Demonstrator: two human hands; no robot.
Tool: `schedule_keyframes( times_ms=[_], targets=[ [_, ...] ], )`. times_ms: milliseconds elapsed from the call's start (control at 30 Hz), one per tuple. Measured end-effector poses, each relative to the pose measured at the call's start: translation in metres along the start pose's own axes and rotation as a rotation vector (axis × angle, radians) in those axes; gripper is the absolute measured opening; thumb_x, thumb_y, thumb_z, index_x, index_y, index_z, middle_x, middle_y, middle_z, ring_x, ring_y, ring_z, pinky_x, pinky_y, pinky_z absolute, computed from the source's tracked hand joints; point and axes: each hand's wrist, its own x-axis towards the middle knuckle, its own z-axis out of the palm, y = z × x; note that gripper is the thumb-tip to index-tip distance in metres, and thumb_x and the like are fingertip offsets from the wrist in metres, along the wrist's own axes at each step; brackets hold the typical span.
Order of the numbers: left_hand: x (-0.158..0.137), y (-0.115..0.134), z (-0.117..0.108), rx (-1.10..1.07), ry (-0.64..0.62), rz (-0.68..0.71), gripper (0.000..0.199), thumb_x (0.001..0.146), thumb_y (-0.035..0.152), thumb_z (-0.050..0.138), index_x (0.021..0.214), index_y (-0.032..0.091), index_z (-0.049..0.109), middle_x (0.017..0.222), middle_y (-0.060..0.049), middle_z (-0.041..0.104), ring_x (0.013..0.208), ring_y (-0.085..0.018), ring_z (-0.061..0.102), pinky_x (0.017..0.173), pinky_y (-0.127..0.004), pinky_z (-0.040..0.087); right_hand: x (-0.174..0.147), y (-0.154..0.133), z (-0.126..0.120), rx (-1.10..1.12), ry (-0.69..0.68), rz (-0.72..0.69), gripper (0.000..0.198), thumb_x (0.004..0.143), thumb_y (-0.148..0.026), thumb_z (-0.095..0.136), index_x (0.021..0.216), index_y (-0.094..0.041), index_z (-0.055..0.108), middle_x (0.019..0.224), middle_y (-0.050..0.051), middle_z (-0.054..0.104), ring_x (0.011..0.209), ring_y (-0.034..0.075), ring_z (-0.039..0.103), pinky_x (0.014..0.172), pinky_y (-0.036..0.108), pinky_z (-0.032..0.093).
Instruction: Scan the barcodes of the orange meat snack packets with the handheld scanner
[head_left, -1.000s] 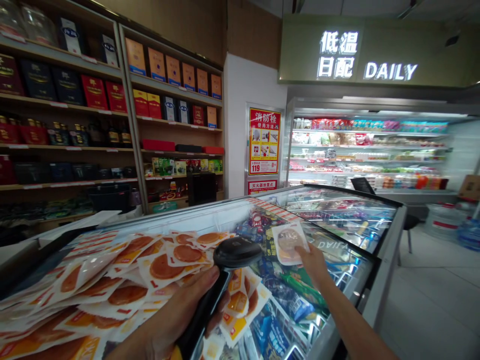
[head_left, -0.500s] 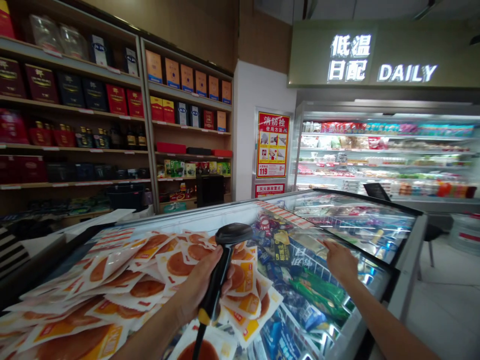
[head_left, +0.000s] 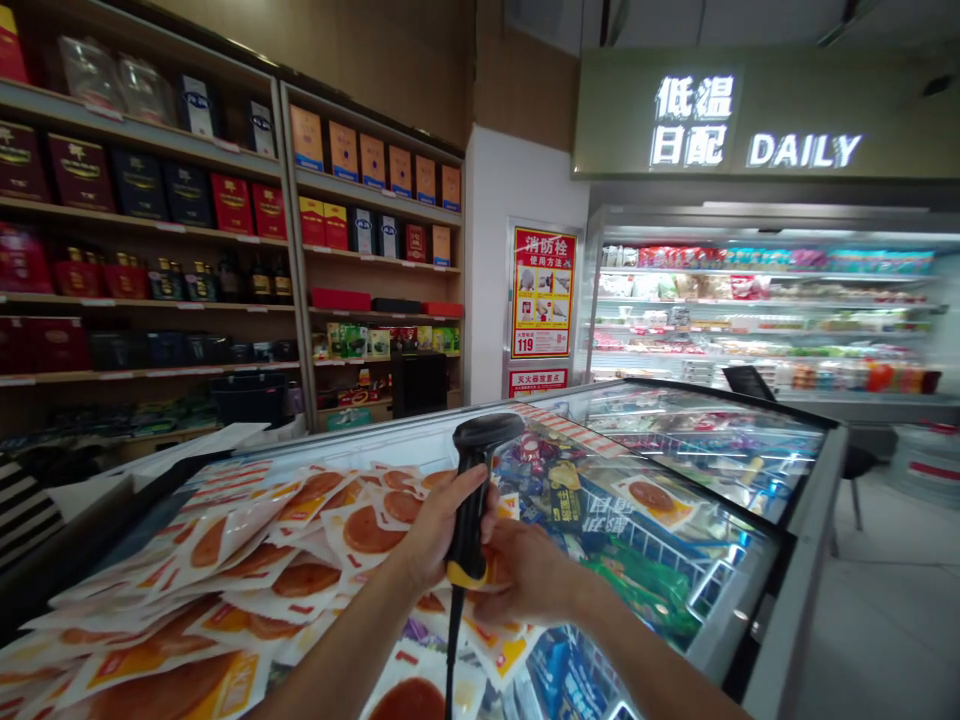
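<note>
Scanner [head_left: 470,520]: gripped by the left hand [head_left: 435,535], held over the packet pile [head_left: 373,530]
Right hand [head_left: 531,572]: seen right beside it, grip can't be told
Single packet [head_left: 652,498]: laid on the freezer [head_left: 814,520], off the pile

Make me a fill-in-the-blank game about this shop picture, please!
1. The left hand grips a black scanner that has a bit of ____ colour at the bottom of its handle.
2. Past the right hand, a packet lies on the freezer, on its see-through ____ top.
3. The English word on the glowing sign is ____.
4. The big number on the red poster is ____.

Missing words: yellow; glass; DAILY; 119.
</note>
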Motion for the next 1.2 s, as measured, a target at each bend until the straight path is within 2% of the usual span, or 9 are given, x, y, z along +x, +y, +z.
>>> schedule_keyframes(
  times_ms=[133,233,333,433,533,633,733,867,1200],
  targets=[
    [-0.001,-0.003,-0.002,0.053,-0.039,-0.027,0.023,0.073,0.035,0.045,0.066,0.014,0.046,0.054,0.002,0.047,0.04,-0.004,0.04,0.04,-0.017,0.03,-0.003,-0.003,0.001,0.045,-0.036,0.043,0.026,0.069,-0.031,0.046,0.091,-0.024,0.059,0.09,0.0,0.061,0.08,0.015,0.054,0.072,0.023,0.038],
    [-0.004,0.0,-0.003,0.088,-0.036,-0.061,0.025,0.073,0.036,0.044,0.065,0.013,0.047,0.046,0.002,0.046,0.039,-0.005,0.04,0.039,-0.017,0.029,-0.008,-0.002,-0.009,0.157,-0.05,-0.001,0.028,0.075,-0.028,0.038,0.092,-0.025,0.059,0.088,-0.002,0.062,0.077,0.013,0.056,0.069,0.021,0.039],
    [-0.008,0.01,-0.001,0.054,-0.009,-0.083,0.023,0.07,0.036,0.048,0.068,0.014,0.048,0.047,0.002,0.048,0.039,-0.006,0.041,0.039,-0.017,0.029,-0.013,0.008,-0.02,0.167,0.022,-0.009,0.028,0.076,-0.029,0.037,0.086,-0.022,0.062,0.083,0.0,0.063,0.074,0.013,0.056,0.069,0.022,0.039],
    [-0.012,0.019,0.002,0.031,-0.029,-0.069,0.024,0.068,0.037,0.05,0.073,0.013,0.05,0.05,0.002,0.048,0.039,-0.006,0.041,0.039,-0.018,0.03,-0.021,0.039,-0.031,0.211,0.191,0.101,0.027,0.074,-0.033,0.04,0.076,-0.018,0.062,0.066,0.001,0.061,0.061,0.013,0.054,0.062,0.024,0.042],
    [-0.014,0.015,0.004,0.005,-0.037,-0.069,0.026,0.068,0.035,0.05,0.085,0.015,0.049,0.059,0.001,0.05,0.042,-0.006,0.042,0.04,-0.018,0.031,-0.028,0.08,-0.043,0.552,0.495,0.309,0.03,0.07,-0.04,0.044,0.077,-0.015,0.059,0.061,0.001,0.057,0.053,0.013,0.053,0.05,0.026,0.046],
    [-0.013,0.001,0.006,0.011,-0.041,-0.093,0.024,0.071,0.033,0.049,0.087,0.016,0.048,0.06,0.002,0.049,0.043,-0.006,0.042,0.04,-0.018,0.03,-0.033,0.11,-0.051,0.889,0.8,0.423,0.03,0.062,-0.039,0.054,0.081,-0.016,0.055,0.066,0.001,0.058,0.058,0.015,0.055,0.05,0.029,0.049],
    [-0.013,-0.014,0.009,0.028,-0.067,-0.129,0.019,0.072,0.033,0.047,0.078,0.015,0.048,0.062,0.001,0.048,0.044,-0.006,0.041,0.04,-0.018,0.029,-0.035,0.125,-0.053,1.01,0.938,0.482,0.025,0.055,-0.034,0.06,0.072,-0.018,0.053,0.063,0.0,0.056,0.059,0.016,0.055,0.049,0.031,0.05],
    [-0.015,-0.021,0.013,0.04,-0.095,-0.164,0.018,0.073,0.032,0.046,0.072,0.014,0.048,0.06,0.001,0.047,0.043,-0.005,0.04,0.04,-0.018,0.029,-0.036,0.13,-0.048,1.035,1.0,0.574,0.025,0.054,-0.031,0.059,0.074,-0.019,0.051,0.059,-0.003,0.053,0.055,0.015,0.054,0.046,0.031,0.05],
    [-0.015,-0.019,0.018,0.083,-0.147,-0.174,0.019,0.074,0.032,0.044,0.068,0.014,0.046,0.057,0.001,0.045,0.042,-0.005,0.039,0.04,-0.018,0.029,-0.04,0.126,-0.044,1.045,1.001,0.656,0.029,0.058,-0.028,0.051,0.085,-0.02,0.048,0.066,-0.001,0.056,0.058,0.015,0.056,0.048,0.028,0.049]
  ],
)
